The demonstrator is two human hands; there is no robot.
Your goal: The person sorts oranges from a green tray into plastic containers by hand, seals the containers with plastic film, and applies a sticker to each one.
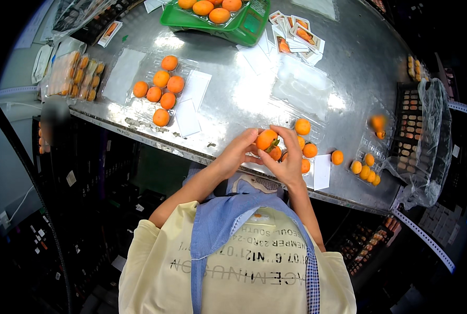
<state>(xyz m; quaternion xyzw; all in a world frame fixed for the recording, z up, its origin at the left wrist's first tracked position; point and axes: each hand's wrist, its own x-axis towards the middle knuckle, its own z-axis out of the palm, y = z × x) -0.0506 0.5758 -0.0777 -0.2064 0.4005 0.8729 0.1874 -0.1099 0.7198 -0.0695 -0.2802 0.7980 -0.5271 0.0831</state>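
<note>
A round orange-coloured fruit (266, 139) with green leaves at its stem end is held above the near edge of the metal table. My left hand (237, 153) has its fingers curled round the fruit's left side. My right hand (289, 161) closes on it from the right, thumb and forefinger by the leaves. Just past and below the hands lies a clear plastic tray (313, 137) with several like fruits, among them one at the far end (302, 126). My right hand hides part of this tray. A blank white card (322, 171) lies to its right.
Another clear tray of fruits (161, 79) lies left, beside white cards (196, 89). A green crate of fruits (244, 29) stands at the back, near scattered picture cards (299, 36). One loose fruit (337, 157) sits right. Filled packs (81, 78) are stacked far left.
</note>
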